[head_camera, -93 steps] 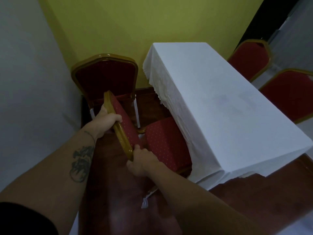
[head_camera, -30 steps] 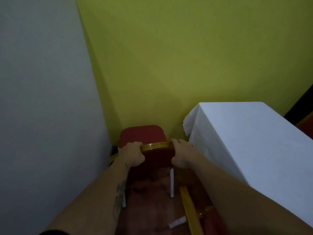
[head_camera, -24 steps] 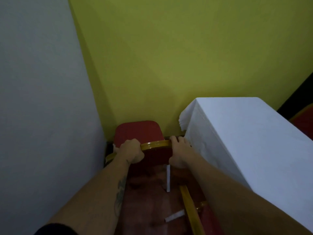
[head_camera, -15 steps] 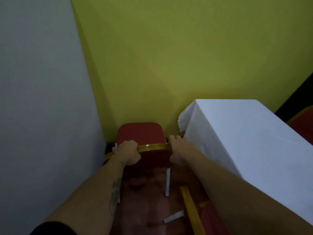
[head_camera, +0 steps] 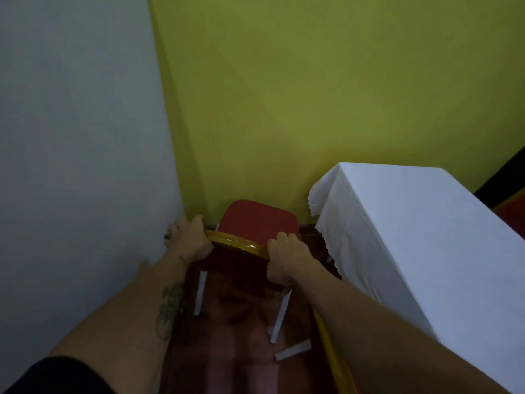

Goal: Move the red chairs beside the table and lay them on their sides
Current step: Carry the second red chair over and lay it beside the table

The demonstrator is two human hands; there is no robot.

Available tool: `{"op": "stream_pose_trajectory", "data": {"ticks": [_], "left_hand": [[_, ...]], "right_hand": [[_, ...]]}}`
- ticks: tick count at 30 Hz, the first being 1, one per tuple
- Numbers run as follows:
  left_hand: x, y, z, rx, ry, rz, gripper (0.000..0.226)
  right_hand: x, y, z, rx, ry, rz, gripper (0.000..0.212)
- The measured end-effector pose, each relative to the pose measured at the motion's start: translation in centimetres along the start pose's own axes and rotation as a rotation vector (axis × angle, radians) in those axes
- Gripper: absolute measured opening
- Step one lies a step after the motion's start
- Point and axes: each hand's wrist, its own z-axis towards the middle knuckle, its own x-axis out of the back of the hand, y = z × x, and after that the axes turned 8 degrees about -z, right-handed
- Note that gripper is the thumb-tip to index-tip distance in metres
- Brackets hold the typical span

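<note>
A red chair (head_camera: 257, 224) with a gold frame stands upright in the corner, left of the table (head_camera: 420, 240) draped in a white cloth. Its red seat faces the yellow wall and two white legs show below. My left hand (head_camera: 190, 240) grips the left end of the gold backrest rail. My right hand (head_camera: 285, 257) grips the right end of that rail. Another chair lies on its side by the table, with only its gold frame edge (head_camera: 332, 351) and a white leg (head_camera: 292, 349) visible at the bottom.
A white wall (head_camera: 79, 166) closes the left side and a yellow wall (head_camera: 312, 95) the far side, forming a tight corner. The reddish floor (head_camera: 233, 345) runs between wall and table. A red chair back (head_camera: 511, 214) peeks out at the far right.
The upright chair has shifted left toward the white wall and turned slightly. My left hand now sits close against the wall. Both hands keep their grip on the backrest rail.
</note>
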Motion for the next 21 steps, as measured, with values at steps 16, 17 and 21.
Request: {"op": "stream_pose_trajectory", "data": {"ticks": [16, 17, 21], "left_hand": [[-2.5, 5.4, -7.1, 0.425, 0.013, -1.167, 0.066], [-2.4, 5.3, -7.0, 0.425, 0.015, -1.151, 0.067], [-1.5, 4.0, -6.3, 0.426, 0.076, -1.079, 0.066]], "right_hand": [[-1.6, -1.5, -3.0, -0.024, -0.054, 0.086, 0.039], [-1.3, -1.7, -3.1, -0.014, -0.047, 0.065, 0.039], [-0.2, -3.8, -3.3, 0.043, -0.039, 0.004, 0.043]]}}
